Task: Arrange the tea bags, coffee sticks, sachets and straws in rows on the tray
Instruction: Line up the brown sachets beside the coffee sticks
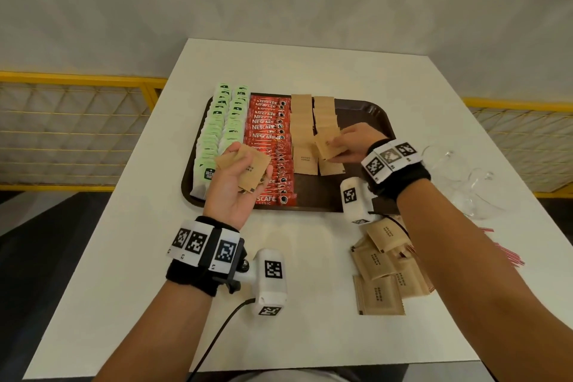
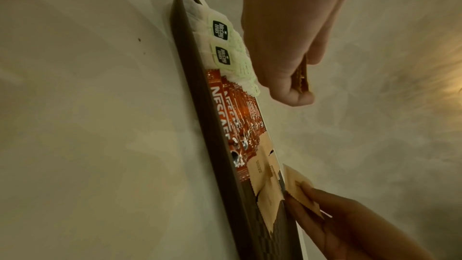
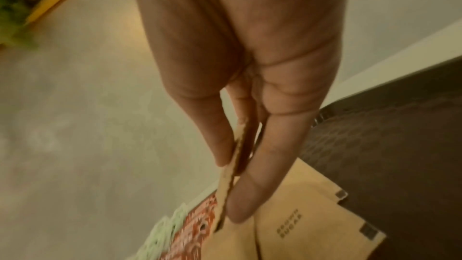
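Note:
A dark brown tray (image 1: 369, 110) holds two rows of green tea bags (image 1: 217, 130), a row of red coffee sticks (image 1: 269, 146) and two rows of brown sugar sachets (image 1: 305, 139). Above the tray's near left, my left hand (image 1: 238, 183) grips a small stack of brown sugar sachets (image 1: 245, 169); the stack's edge (image 2: 302, 78) shows in the left wrist view. My right hand (image 1: 353, 143) pinches one brown sugar sachet (image 1: 330, 144) over the second sachet row. The right wrist view has that sachet (image 3: 228, 181) edge-on between thumb and finger.
A loose pile of brown sugar sachets (image 1: 384, 270) lies on the white table (image 1: 124, 257) near my right forearm. Red-striped straws (image 1: 508, 254) lie at the right edge. Clear glass cups (image 1: 471, 183) stand right of the tray. Yellow railings flank the table.

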